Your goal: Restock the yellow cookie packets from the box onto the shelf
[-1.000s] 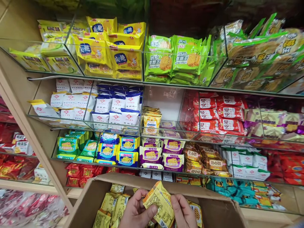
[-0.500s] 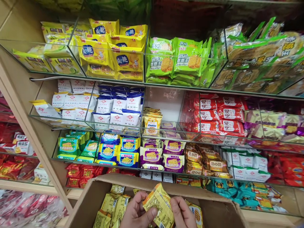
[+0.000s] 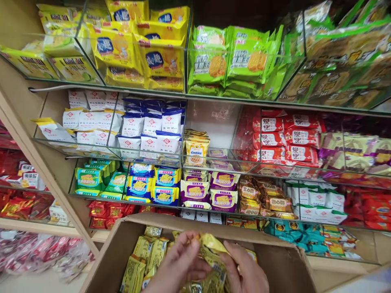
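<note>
Head view, bottom centre: I have both bare hands close together, apart, backs partly toward me. Left hand (image 3: 183,260) angles up and inward, thumb and forefinger near each other, lower fingers curled. Right hand (image 3: 246,268) leans inward, bent; fingertip contact looks uncertain through blur.

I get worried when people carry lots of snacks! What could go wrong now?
The gold packet between the left hand and the right hand might slip and drop into the cardboard box underneath. Squeezing it too hard could also crush what's inside. And the Cookies packets on the shelf stand in one narrow row, so a bump might knock some over.
</note>
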`<state>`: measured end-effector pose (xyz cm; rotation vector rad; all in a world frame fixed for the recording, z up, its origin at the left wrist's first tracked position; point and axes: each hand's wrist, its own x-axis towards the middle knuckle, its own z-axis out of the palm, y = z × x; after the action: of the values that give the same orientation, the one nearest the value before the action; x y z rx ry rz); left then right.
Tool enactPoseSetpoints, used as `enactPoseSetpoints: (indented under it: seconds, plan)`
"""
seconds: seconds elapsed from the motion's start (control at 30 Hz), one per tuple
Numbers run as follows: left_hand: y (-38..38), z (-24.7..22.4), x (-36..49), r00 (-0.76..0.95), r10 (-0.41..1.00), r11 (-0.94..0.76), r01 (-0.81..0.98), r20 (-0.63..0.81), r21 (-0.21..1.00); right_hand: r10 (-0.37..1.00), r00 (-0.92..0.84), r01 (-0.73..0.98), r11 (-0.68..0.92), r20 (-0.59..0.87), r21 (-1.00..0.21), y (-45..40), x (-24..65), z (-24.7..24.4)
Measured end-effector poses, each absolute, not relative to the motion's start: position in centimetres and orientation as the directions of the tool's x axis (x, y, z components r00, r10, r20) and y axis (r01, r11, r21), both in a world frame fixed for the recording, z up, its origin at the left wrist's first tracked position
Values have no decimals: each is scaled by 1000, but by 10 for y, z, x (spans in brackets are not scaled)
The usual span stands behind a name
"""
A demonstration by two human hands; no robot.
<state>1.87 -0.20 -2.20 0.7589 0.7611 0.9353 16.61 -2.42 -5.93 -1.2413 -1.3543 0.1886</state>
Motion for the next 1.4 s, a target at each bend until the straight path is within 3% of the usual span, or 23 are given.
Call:
enactPoseSetpoints:
  seconds: [0.03, 0.1, 0.17, 0.23, 0.3, 0.4, 0.47, 0.53, 0.67, 0.77, 0.87, 0.97, 1.07, 1.13, 1.27, 1.33, 1.4]
  plan:
    - [-3, -13, 18, 429, 869, 447, -463, -248, 766, 653, 148, 606, 534, 743, -590, -25, 170, -55]
    - [-4, 1, 18, 489, 832, 524, -537, -262, 662, 529, -120, 625, 698, 840, -350, -28, 175, -49]
    - [-6, 6, 17, 503, 817, 552, -547, -281, 629, 495, -188, 592, 746, 848, -304, -30, 174, -47]
    - [-10, 6, 17, 484, 822, 549, -537, -299, 640, 556, -74, 559, 711, 828, -428, -34, 171, -47]
    - [-14, 3, 17, 443, 846, 513, -528, -296, 677, 671, 145, 499, 585, 727, -639, -37, 168, -49]
    - [-21, 3, 19, 378, 895, 417, -518, -238, 747, 814, 426, 228, 325, 394, -918, -39, 164, -46]
    - [-24, 5, 21, 358, 917, 352, -523, -175, 777, 884, 423, -15, 228, 201, -973, -38, 160, -42]
    - [-25, 5, 23, 348, 930, 297, -519, -119, 802, 923, 371, -185, 181, 102, -966, -37, 156, -39]
    - [-22, -4, 23, 330, 943, 206, -490, -38, 847, 941, 325, -275, 193, 97, -942, -36, 151, -44]
    - [-16, -13, 16, 359, 933, 157, -443, 14, 883, 948, 294, -195, 184, 121, -964, -36, 158, -50]
    - [-14, -21, 5, 426, 904, 65, -230, 41, 971, 964, 183, 117, 174, 193, -978, -36, 171, -45]
    - [-17, -21, -4, 456, 876, -200, 51, 155, 978, 953, -89, 405, 300, 290, -863, -32, 179, -27]
    - [-18, -8, -12, 355, 841, -492, 187, 409, 850, 873, -285, 528, 487, 395, -695, -25, 182, 1]
    - [-11, 6, -24, 282, 795, -605, 305, 537, 735, 827, -251, 555, 549, 504, -625, -17, 184, 28]
    - [29, 17, -68, 217, 753, -593, 633, 621, 498, 689, 109, 516, 576, 716, -633, 20, 191, 98]
    - [54, 9, -92, 206, 779, -511, 756, 592, 410, 669, 163, 456, 601, 725, -656, 51, 191, 130]
    - [73, -4, -108, 199, 811, -447, 817, 550, 364, 754, 115, 369, 572, 647, -732, 83, 187, 150]
